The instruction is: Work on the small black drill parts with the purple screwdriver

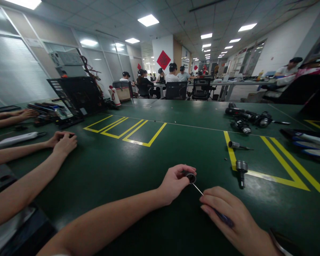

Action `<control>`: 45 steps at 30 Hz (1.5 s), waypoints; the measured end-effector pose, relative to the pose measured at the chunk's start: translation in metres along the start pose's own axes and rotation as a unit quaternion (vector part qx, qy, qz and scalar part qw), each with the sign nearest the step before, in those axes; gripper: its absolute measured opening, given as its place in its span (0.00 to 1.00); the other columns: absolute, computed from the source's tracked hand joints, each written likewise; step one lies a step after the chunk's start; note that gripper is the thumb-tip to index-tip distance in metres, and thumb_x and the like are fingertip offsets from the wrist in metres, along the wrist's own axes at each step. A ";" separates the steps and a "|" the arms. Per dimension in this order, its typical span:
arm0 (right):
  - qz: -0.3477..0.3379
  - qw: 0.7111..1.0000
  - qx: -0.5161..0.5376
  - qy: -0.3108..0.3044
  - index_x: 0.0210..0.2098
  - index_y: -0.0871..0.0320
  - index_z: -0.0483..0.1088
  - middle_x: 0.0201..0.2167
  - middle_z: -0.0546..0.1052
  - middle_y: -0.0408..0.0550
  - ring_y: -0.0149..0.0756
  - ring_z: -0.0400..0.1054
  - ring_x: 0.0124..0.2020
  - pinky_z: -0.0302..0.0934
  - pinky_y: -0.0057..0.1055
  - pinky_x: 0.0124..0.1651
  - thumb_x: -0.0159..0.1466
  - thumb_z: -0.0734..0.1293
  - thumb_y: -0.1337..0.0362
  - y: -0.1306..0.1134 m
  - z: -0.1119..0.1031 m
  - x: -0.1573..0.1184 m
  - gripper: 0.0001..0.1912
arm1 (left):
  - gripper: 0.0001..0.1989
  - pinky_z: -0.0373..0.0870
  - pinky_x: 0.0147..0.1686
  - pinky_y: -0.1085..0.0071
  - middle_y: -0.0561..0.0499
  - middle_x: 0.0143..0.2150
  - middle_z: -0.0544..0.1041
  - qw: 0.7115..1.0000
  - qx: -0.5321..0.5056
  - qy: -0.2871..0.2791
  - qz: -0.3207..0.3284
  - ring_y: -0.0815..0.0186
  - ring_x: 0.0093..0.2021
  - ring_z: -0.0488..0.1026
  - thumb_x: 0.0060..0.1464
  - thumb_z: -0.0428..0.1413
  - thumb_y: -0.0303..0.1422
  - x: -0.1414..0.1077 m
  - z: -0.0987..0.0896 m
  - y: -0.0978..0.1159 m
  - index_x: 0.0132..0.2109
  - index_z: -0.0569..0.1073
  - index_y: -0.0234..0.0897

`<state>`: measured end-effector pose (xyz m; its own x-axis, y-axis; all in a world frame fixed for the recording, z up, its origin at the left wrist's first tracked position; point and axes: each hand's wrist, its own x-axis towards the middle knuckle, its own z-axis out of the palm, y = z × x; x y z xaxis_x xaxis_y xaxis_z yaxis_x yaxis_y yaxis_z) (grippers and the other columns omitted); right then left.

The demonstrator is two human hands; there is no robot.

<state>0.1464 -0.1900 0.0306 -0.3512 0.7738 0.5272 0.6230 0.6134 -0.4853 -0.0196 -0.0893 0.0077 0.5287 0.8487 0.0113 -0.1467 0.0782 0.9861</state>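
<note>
Between the fingers and thumb of my left hand [174, 183] is a small round metal ring-shaped part [191, 177], its hollow opening turned towards me. My right hand [226, 213] grips a screwdriver [224, 217] by its dark handle. The thin shaft points up and left, and its tip meets the lower rim or opening of the metal part; I cannot tell which. To the right stands a metal part with a wide round head and a narrow stem [241, 172]. Beyond it lies a smaller cylindrical part with a thin shaft [239, 145].
Dark motor-like assemblies [249, 117] lie at the back right of the green table [117, 170]. Blue-and-white gloves [313, 144] rest at the right edge. Yellow tape [157, 135] marks the surface. At left are a co-worker's hands [65, 142] and a black equipment case [77, 96].
</note>
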 end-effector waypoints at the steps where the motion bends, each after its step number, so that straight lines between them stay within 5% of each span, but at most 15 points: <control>1: -0.001 1.000 -0.002 -0.001 0.43 0.55 0.70 0.35 0.76 0.49 0.36 0.71 0.37 0.70 0.31 0.38 0.64 0.61 0.68 0.000 0.000 0.000 0.10 | 0.13 0.68 0.49 0.59 0.46 0.47 0.74 1.000 0.008 0.001 0.003 0.61 0.46 0.73 0.46 0.53 0.18 0.001 -0.001 -0.001 0.38 0.74 0.34; 22: 0.006 1.000 0.004 0.016 0.40 0.56 0.69 0.35 0.75 0.49 0.36 0.70 0.37 0.67 0.31 0.38 0.63 0.62 0.68 -0.001 0.001 -0.003 0.07 | 0.12 0.66 0.51 0.58 0.44 0.49 0.75 1.000 0.029 0.009 0.003 0.60 0.49 0.72 0.48 0.51 0.18 0.001 -0.002 -0.003 0.37 0.75 0.33; 29: 0.178 0.975 0.088 0.100 0.18 0.56 0.63 0.15 0.65 0.40 0.29 0.62 0.17 0.56 0.25 0.19 0.66 0.56 0.59 0.004 -0.018 -0.002 0.21 | 0.12 0.69 0.49 0.57 0.44 0.50 0.73 1.000 0.002 0.006 -0.016 0.61 0.46 0.73 0.49 0.52 0.19 0.002 -0.005 -0.005 0.38 0.75 0.34; 41: 0.237 0.966 0.094 0.049 0.15 0.57 0.64 0.13 0.63 0.40 0.30 0.60 0.16 0.55 0.28 0.21 0.64 0.56 0.52 0.009 -0.013 0.002 0.24 | 0.15 0.64 0.53 0.55 0.44 0.51 0.73 0.999 -0.040 -0.008 -0.031 0.58 0.51 0.70 0.45 0.54 0.16 0.000 -0.004 0.001 0.39 0.76 0.34; 45: 0.305 0.939 0.150 0.046 0.16 0.57 0.65 0.13 0.64 0.41 0.31 0.60 0.17 0.55 0.28 0.22 0.62 0.58 0.49 0.015 -0.010 0.000 0.25 | 0.17 0.64 0.54 0.55 0.44 0.52 0.72 0.999 -0.027 -0.018 -0.028 0.58 0.53 0.68 0.46 0.53 0.17 0.001 -0.006 0.000 0.41 0.76 0.35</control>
<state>0.1624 -0.1826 0.0303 0.0778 0.9873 0.1388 0.4582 0.0882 -0.8844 -0.0237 -0.0853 0.0071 0.5671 0.8228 -0.0374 -0.1606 0.1550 0.9748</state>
